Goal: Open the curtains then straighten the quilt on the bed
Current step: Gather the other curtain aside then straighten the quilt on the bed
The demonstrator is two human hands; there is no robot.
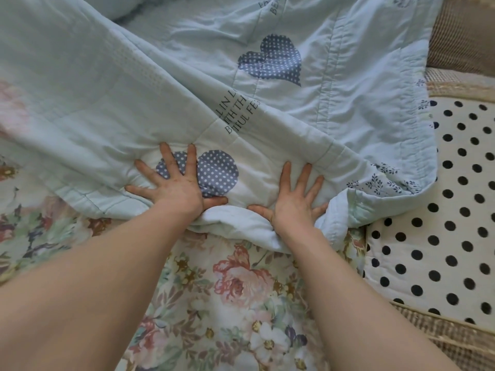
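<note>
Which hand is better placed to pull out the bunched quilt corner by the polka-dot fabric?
Right, probably. The right hand lies flat beside the bunched quilt corner; the left hand presses the heart patch, farther off.

home bedroom, pale blue quilt (267,49) over floral bedsheet (227,290), polka-dot pillow (442,236)

Soft, even daylight fills the scene, bright but without hard glare. The quilt (294,124) washes out to a pale haze at the frame's left edge. Faint shadows sit in its folds and under the left hand (175,187) and right hand (294,204). The centre is sharp, while the wide lens stretches and softens the bottom corners.
</note>
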